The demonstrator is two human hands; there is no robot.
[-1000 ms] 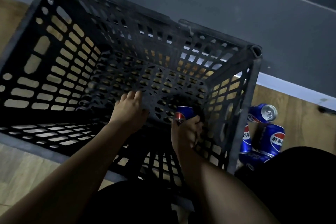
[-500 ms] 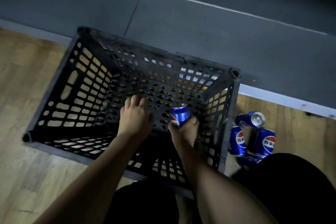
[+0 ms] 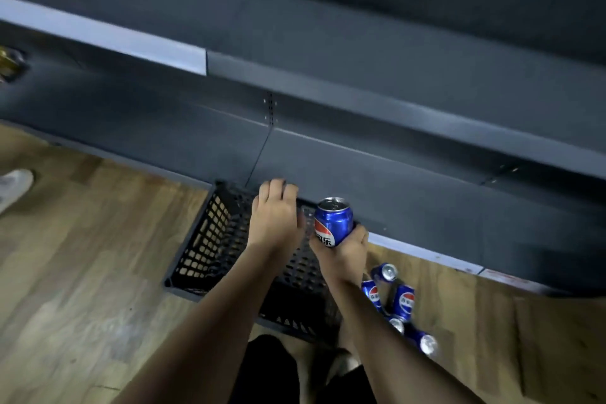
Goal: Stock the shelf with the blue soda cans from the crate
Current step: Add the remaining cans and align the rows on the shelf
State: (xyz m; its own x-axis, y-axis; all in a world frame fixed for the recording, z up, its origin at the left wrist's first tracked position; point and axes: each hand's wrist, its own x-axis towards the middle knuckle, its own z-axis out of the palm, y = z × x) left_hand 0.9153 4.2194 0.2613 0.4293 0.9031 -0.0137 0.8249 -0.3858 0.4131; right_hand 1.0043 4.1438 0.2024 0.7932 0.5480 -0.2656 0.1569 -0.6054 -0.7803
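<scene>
My right hand (image 3: 344, 249) grips a blue soda can (image 3: 333, 220) upright, lifted above the black plastic crate (image 3: 206, 239) and in front of the lowest dark shelf (image 3: 410, 193). My left hand (image 3: 275, 216) hovers beside it over the crate's far edge, fingers curled downward and holding nothing. Several more blue cans (image 3: 401, 300) lie and stand on the wooden floor just right of the crate. The crate's inside is mostly hidden by my arms.
Dark grey shelving runs diagonally across the view, with a higher shelf (image 3: 360, 52) above the lowest one. A white shoe (image 3: 14, 187) of another person shows at the left edge on the wooden floor (image 3: 82, 272). My dark-clothed legs are at the bottom.
Both hands rose out of the crate, the right one carrying the can up to shelf height. The view lifted from the crate toward the shelves.
</scene>
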